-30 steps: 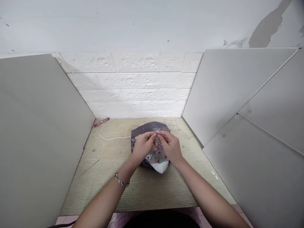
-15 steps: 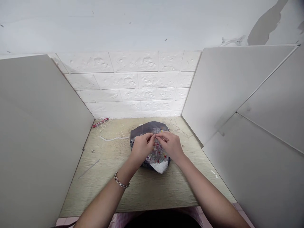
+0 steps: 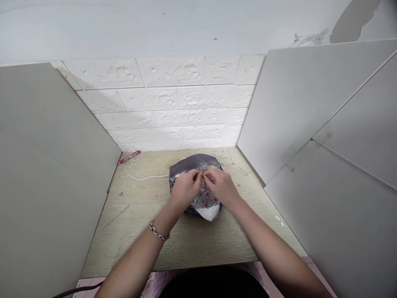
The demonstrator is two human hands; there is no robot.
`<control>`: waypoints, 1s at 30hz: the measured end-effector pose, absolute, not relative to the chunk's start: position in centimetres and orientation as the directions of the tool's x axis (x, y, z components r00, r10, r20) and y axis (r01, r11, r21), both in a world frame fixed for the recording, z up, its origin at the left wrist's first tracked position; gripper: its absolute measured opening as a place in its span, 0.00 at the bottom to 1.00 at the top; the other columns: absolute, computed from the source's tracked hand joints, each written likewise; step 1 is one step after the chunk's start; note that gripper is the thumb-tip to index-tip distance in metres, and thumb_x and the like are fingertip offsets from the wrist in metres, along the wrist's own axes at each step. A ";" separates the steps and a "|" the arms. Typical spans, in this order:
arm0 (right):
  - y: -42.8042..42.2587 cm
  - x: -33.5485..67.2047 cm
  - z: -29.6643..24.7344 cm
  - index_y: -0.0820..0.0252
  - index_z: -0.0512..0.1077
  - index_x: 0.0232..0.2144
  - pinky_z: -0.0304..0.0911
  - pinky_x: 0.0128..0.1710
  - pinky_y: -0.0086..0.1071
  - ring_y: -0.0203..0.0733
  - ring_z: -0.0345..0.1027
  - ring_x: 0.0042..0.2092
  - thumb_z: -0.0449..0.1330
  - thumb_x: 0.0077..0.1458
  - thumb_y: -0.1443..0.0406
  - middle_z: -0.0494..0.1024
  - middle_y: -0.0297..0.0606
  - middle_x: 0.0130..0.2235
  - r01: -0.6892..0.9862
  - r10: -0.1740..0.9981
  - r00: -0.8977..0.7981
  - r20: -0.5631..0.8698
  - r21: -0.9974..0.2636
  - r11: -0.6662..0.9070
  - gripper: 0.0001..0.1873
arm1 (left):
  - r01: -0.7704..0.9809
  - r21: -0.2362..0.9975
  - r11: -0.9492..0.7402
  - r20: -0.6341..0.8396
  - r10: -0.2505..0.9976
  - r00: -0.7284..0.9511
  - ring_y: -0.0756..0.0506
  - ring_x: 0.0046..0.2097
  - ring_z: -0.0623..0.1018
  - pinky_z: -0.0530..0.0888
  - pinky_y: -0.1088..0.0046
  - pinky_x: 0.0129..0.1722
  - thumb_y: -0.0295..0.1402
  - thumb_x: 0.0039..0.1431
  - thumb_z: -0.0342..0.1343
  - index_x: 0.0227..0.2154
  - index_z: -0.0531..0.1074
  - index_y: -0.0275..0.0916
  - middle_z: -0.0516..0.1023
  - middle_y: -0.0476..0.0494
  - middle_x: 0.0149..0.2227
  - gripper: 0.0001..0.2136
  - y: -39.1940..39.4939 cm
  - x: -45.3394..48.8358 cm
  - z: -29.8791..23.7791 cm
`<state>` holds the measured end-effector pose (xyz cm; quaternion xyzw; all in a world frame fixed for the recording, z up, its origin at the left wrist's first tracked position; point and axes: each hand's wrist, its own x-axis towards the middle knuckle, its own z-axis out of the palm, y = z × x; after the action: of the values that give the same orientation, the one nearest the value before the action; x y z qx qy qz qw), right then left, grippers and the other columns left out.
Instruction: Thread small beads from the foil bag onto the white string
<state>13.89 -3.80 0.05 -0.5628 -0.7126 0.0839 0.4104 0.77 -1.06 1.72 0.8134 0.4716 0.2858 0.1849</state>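
Over a dark, open bag [image 3: 195,160] full of small beads [image 3: 204,199], both hands meet with their fingertips nearly touching. The beads are mostly clear, with red and yellow ones among them. My left hand [image 3: 186,188], a chain bracelet on its wrist, is closed in a pinch. My right hand [image 3: 221,187] pinches too, close beside the left fingertips. Whatever lies between the fingers is too small to make out. A thin strand of white beads [image 3: 149,178] runs from the left side of the bag along the table.
On the table [image 3: 176,248] lie a red packet [image 3: 130,157] at the back left, a thin needle-like stick [image 3: 116,217], small metal bits [image 3: 120,194] and fine chains or wires [image 3: 229,159] at the back right. Grey panels [image 3: 56,165] flank both sides; a white brick-pattern wall stands behind.
The fingertips of both hands have shifted slightly, with the right hand's fingers a little more bent. The whole view has tilted a bit downward. The bag and strand stay in place.
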 end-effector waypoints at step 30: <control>-4.8 13.3 1.0 0.59 0.57 0.21 0.49 0.24 0.27 0.31 0.53 0.22 0.44 0.52 0.63 0.59 0.30 0.20 0.562 0.867 0.026 0.498 -0.724 0.400 0.11 | 0.223 0.900 -0.375 0.217 0.828 0.517 0.53 0.27 0.62 0.61 0.78 0.27 0.36 0.55 0.41 0.19 0.59 0.35 0.60 0.51 0.21 0.13 -0.9 0.9 2.4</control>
<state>13.28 -4.80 0.96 -0.5251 -0.6802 0.1565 0.4870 0.91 -0.90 2.42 0.7534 0.3488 0.3461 0.4370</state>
